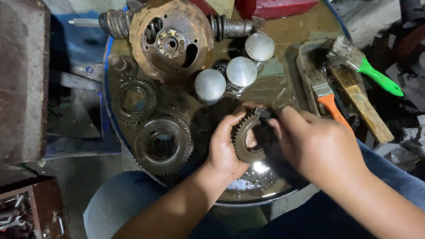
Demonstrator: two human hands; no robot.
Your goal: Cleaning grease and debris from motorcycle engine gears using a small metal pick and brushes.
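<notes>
Head view is showing the left hand (pixel 226 148) gripping a small gear (pixel 245 138) by its rim above the oily drum top (pixel 265 181), while the right hand (pixel 316 148) is pinching a small dark tool (pixel 262 112) against the teeth. Holding the gear firmly and turning it bit by bit is probably letting every tooth get worked.

The right hand (pixel 316 148) is covering the right half of the small gear (pixel 245 138), and the tool in its fingers is showing only as a dark tip. The left hand (pixel 226 148) is hiding the gear's left rim. The red box (pixel 274 6) is running off the top edge. The drum top (pixel 274 88) is disappearing under both arms at its near edge.
</notes>
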